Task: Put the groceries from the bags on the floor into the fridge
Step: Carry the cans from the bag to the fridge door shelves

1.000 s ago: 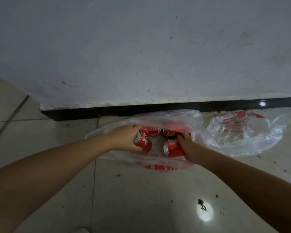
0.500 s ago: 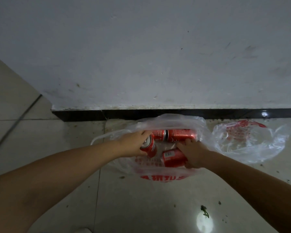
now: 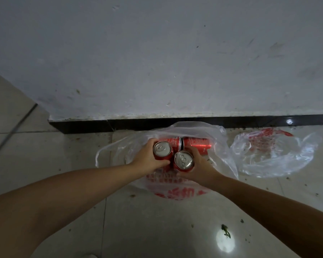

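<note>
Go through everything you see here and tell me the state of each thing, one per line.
left hand: grips an upright red can
right hand: grips a second upright can
two more cans: lying on their sides in the bag
near plastic bag: open, on the floor
far plastic bag: crumpled, flat, looks empty

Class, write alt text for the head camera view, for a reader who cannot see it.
Two bare hands each grip an upright red can, left hand and right hand, above an open plastic bag on a tiled floor. Two more cans lie inside it; a second bag sits to the right.
</note>
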A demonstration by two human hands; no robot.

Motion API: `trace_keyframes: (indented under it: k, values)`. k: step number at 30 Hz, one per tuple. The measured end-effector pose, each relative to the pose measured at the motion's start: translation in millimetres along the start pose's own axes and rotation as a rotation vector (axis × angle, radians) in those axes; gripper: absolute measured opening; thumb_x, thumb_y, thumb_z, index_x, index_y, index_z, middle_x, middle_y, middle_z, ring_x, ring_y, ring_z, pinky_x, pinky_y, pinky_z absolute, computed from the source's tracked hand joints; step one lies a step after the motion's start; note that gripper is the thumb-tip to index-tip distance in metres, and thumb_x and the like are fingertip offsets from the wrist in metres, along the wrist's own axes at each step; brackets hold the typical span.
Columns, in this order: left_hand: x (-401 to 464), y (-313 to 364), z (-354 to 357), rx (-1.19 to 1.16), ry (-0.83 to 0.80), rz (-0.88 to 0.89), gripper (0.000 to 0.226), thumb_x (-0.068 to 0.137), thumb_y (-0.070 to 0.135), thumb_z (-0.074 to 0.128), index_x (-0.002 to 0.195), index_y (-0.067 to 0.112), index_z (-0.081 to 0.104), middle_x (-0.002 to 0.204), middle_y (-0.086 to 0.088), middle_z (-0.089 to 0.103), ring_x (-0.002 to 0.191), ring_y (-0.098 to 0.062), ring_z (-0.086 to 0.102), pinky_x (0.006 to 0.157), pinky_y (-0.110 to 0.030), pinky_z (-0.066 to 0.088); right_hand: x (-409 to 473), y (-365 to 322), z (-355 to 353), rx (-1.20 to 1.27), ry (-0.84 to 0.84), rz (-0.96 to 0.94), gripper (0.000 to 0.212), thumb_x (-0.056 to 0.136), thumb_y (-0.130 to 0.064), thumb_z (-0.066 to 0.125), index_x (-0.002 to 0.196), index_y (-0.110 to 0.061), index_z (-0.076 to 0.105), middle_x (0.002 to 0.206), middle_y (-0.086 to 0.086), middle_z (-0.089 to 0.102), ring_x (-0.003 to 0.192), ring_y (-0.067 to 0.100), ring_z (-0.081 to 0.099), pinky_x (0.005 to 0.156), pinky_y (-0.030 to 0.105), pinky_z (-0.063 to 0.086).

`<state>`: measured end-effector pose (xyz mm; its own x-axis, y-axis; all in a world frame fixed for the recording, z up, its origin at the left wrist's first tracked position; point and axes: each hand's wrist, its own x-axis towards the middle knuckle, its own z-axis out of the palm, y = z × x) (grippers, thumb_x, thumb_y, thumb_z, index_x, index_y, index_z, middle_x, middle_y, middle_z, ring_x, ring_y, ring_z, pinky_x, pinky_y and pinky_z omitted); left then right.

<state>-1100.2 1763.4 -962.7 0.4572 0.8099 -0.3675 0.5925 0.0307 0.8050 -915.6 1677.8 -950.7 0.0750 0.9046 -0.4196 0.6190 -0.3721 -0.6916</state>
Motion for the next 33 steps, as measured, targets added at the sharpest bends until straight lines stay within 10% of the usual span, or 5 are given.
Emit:
trace_keyframes:
  k: [4, 14, 20, 25, 33]
  values:
    - [4.4, 1.5, 14.0, -0.144, -0.023, 0.024, 0.070, 0.068, 0.006, 0.082, 0.123, 0.020, 0.041, 0.116, 0.010, 0.051, 0.113, -0.010, 0.053, 0.090, -0.018, 0.040, -3.3, 10.4, 5.7, 0.164, 0.057, 0.045, 0.092, 0.062, -0.025, 0.088, 0.134, -0.034, 0.032, 0.116, -0.014, 0.047, 0.101, -0.002, 0.052, 0.074, 0.004, 0.041]
    - [-16.1, 34.2, 2.9, -0.125, 0.051, -0.040, 0.057, 0.063, 0.008, 0.081, 0.111, 0.025, 0.055, 0.105, 0.009, 0.064, 0.098, -0.006, 0.061, 0.087, -0.022, 0.051, -16.0, -26.1, -17.8, 0.065, 0.099, 0.064, 0.061, 0.064, -0.036, 0.085, 0.116, -0.026, 0.053, 0.096, -0.019, 0.058, 0.087, -0.003, 0.057, 0.074, 0.007, 0.041]
    - [-97.7, 123.4, -48.3, -0.166, 0.116, -0.147, 0.044, 0.069, 0.004, 0.078, 0.088, 0.033, 0.051, 0.077, 0.009, 0.063, 0.064, 0.010, 0.062, 0.056, -0.010, 0.047, -76.1, -114.7, -66.8, 0.130, 0.041, 0.172, 0.068, 0.063, -0.035, 0.085, 0.120, -0.028, 0.050, 0.104, -0.009, 0.065, 0.092, 0.009, 0.065, 0.075, 0.031, 0.059]
    - [-164.6, 209.0, -117.7, -0.147, 0.114, -0.162, 0.053, 0.068, 0.008, 0.082, 0.109, 0.021, 0.051, 0.088, 0.013, 0.061, 0.073, 0.006, 0.061, 0.061, -0.003, 0.048, -130.3, -207.2, -125.5, 0.196, 0.009, 0.195, 0.060, 0.060, -0.034, 0.084, 0.113, -0.033, 0.055, 0.097, -0.011, 0.069, 0.086, 0.004, 0.067, 0.076, 0.034, 0.060]
    - [-256.0, 373.3, -219.7, -0.064, 0.106, -0.086, 0.063, 0.054, 0.033, 0.081, 0.109, 0.035, 0.050, 0.106, 0.011, 0.064, 0.096, -0.010, 0.063, 0.079, -0.042, 0.056, -260.8, -363.6, -252.7, 0.305, 0.109, 0.202, 0.057, 0.060, -0.027, 0.085, 0.103, -0.039, 0.049, 0.094, -0.015, 0.065, 0.081, -0.004, 0.063, 0.064, 0.010, 0.052]
